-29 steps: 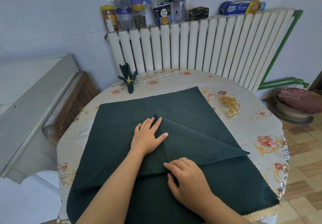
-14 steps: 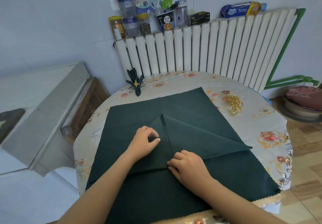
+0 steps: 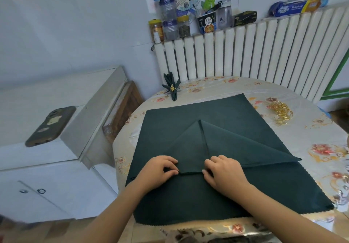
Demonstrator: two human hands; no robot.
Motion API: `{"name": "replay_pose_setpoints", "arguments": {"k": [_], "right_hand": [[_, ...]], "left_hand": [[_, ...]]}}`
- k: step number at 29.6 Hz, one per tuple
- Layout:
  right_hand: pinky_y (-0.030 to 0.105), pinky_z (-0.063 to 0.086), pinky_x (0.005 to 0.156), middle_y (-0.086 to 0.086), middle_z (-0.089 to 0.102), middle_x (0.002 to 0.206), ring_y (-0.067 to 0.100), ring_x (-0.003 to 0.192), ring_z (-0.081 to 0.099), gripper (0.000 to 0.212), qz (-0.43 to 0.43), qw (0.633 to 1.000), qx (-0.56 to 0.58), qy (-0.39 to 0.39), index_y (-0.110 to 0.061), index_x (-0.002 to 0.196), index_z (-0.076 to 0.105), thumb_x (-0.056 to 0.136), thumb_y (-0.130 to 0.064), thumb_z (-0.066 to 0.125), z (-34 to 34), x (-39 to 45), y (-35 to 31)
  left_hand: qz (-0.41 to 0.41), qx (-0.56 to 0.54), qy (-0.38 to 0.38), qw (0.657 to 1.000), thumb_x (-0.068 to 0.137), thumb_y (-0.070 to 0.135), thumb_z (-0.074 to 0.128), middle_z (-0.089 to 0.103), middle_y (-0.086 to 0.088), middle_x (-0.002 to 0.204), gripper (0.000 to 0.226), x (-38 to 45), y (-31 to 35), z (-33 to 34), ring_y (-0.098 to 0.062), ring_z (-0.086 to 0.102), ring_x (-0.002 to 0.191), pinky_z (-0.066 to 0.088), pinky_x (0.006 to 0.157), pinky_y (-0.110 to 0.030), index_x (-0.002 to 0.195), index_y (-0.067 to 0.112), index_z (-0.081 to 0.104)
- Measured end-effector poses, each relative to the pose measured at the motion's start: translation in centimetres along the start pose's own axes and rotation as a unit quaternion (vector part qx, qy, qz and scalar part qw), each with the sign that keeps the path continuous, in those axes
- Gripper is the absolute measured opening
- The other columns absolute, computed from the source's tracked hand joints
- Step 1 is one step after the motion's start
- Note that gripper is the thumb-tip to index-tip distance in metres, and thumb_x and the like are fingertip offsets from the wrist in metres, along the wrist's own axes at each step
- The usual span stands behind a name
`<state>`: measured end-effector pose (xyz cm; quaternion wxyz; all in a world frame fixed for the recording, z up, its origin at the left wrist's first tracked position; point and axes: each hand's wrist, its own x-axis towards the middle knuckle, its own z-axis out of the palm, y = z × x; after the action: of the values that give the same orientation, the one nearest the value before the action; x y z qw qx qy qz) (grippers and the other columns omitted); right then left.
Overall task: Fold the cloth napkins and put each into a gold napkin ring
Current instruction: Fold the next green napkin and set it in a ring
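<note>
A large dark green cloth napkin (image 3: 217, 114) lies spread on the round table (image 3: 311, 169). Two of its corners are folded in and meet at a seam near the middle, forming a triangle. My left hand (image 3: 160, 172) pinches the folded edge at the triangle's lower left. My right hand (image 3: 222, 172) pinches the same edge just right of the seam. Several loose gold napkin rings (image 3: 281, 113) lie in a heap at the table's right. A finished green napkin in a gold ring (image 3: 172, 87) lies at the table's far left edge.
A white radiator (image 3: 245, 51) stands behind the table, with jars, bottles and boxes on top. A white cabinet (image 3: 47, 129) at the left carries a phone (image 3: 51, 125). A wooden board (image 3: 122, 110) leans between cabinet and table.
Both hands have slid down toward me along the folded flaps to the lower folded edge and closed on it. The camera view has tilted and shifted left.
</note>
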<state>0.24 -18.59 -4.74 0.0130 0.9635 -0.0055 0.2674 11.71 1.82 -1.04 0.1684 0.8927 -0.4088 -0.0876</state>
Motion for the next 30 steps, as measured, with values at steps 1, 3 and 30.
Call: {"name": "replay_pose_setpoints", "arguments": {"k": [1,3,30], "right_hand": [[0.02,0.017,0.038,-0.007,0.047,0.05,0.012,0.042,0.046,0.038,-0.001,1.0,-0.003,-0.002,-0.023,0.054,0.052,0.052,-0.044,0.084,-0.1,0.1,-0.2],[0.02,0.014,0.039,-0.008,0.048,0.051,0.013,0.043,0.046,0.04,0.003,1.0,-0.009,-0.001,-0.024,0.055,0.054,0.05,-0.048,0.085,-0.1,0.3,-0.3],[0.019,0.025,0.04,-0.007,0.048,0.054,0.011,0.043,0.046,0.036,0.184,0.98,0.045,0.053,-0.02,0.044,0.05,0.041,-0.03,0.084,2.4,1.1,-1.1]], "left_hand": [[0.004,0.02,-0.016,1.0,0.09,0.028,0.062,0.061,0.014,0.122,0.017,0.2,0.1,-0.4,0.0,0.052,0.114,0.033,0.097,-0.01,0.1,0.022,0.074],[0.004,0.052,-0.055,0.997,0.093,0.025,0.057,0.062,0.01,0.119,0.017,1.0,0.6,-1.2,-0.008,0.055,0.111,0.04,0.098,-0.02,0.1,0.019,0.072],[-0.139,-0.147,0.179,0.963,0.092,0.016,0.058,0.064,-0.001,0.117,0.032,16.7,1.3,2.4,-0.021,0.054,0.115,0.038,0.104,-0.043,0.122,0.026,0.064]]}}
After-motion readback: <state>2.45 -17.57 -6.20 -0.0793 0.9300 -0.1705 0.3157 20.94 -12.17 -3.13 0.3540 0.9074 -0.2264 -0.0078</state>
